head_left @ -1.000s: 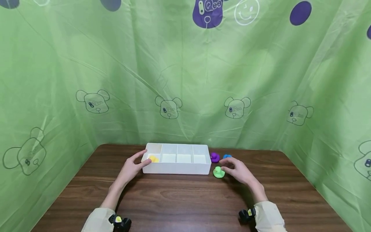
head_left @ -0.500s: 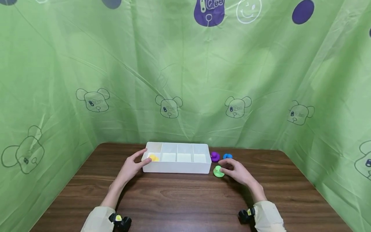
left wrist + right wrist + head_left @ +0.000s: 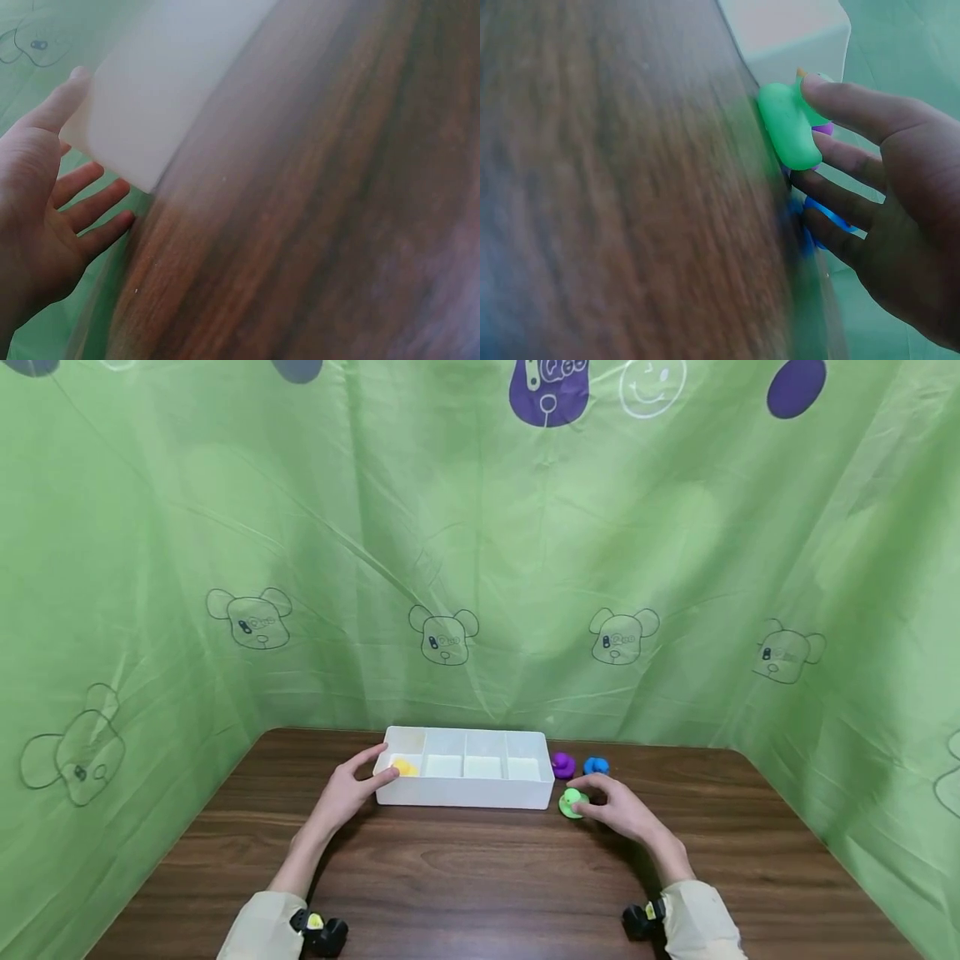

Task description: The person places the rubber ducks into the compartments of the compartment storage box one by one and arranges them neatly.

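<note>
A long white divided box [image 3: 465, 792] stands near the table's far side, a yellow duck [image 3: 405, 767] in its leftmost compartment. My left hand [image 3: 347, 789] rests on the box's left end, thumb at the front rim and index finger at the left rim. Spread, nearly straight fingers [image 3: 97, 206] show beside the box's end in the left wrist view. Just right of the box, my right hand [image 3: 618, 807] pinches a green rubber duck [image 3: 789, 127], thumb against its head and index finger partly hidden behind it. Its other fingers extend loosely beyond the duck.
A purple duck [image 3: 563, 766] stands close to the box's right end, with a blue duck [image 3: 596, 766] beside it. Both are just beyond my right hand. Green printed curtain [image 3: 480, 568] encloses the back and sides of the brown wooden table [image 3: 480, 877].
My right thumb and fingers have closed in on the green duck, which still sits in about the same place. My left hand stays at the box. The head view has shifted slightly.
</note>
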Tool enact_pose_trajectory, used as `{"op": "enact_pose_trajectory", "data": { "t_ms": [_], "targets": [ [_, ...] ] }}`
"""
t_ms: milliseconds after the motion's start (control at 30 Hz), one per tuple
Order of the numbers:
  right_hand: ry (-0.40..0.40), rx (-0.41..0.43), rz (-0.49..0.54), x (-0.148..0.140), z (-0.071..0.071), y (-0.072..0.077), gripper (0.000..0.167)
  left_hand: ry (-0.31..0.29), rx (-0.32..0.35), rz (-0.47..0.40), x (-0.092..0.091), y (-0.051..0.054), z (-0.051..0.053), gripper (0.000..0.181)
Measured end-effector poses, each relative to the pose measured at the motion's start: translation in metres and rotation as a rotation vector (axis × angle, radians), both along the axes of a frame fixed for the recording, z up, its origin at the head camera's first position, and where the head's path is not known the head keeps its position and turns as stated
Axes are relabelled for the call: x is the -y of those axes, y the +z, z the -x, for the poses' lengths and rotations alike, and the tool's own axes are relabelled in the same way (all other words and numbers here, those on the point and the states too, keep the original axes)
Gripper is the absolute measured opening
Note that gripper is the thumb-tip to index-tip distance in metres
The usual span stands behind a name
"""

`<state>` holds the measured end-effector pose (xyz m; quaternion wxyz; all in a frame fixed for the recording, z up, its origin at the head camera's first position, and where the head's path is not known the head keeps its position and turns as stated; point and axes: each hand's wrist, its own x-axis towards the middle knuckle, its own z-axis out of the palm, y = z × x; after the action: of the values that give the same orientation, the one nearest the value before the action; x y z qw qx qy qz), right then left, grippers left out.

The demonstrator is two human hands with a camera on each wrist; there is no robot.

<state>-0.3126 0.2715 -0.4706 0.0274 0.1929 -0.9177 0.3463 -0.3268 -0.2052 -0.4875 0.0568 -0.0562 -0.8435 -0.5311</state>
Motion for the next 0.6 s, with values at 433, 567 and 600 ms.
{"op": "enact_pose_trajectory", "data": {
  "t_ms": [433, 567, 600],
  "targets": [
    [0.000, 0.016, 0.014, -0.0024, -0.0021, -0.0026, 0.038, 0.013, -0.013, 0.001, -0.0027, -0.0017, -0.0015, 0.072],
    [-0.005, 0.019, 0.008, -0.0017, -0.0003, -0.0023, 0.037, 0.016, -0.020, -0.003, -0.0022, -0.0026, -0.0025, 0.071],
    [-0.006, 0.020, 0.007, -0.0020, 0.0002, -0.0031, 0.037, 0.018, -0.019, -0.004, -0.0022, -0.0031, -0.0033, 0.071]
  ]
}}
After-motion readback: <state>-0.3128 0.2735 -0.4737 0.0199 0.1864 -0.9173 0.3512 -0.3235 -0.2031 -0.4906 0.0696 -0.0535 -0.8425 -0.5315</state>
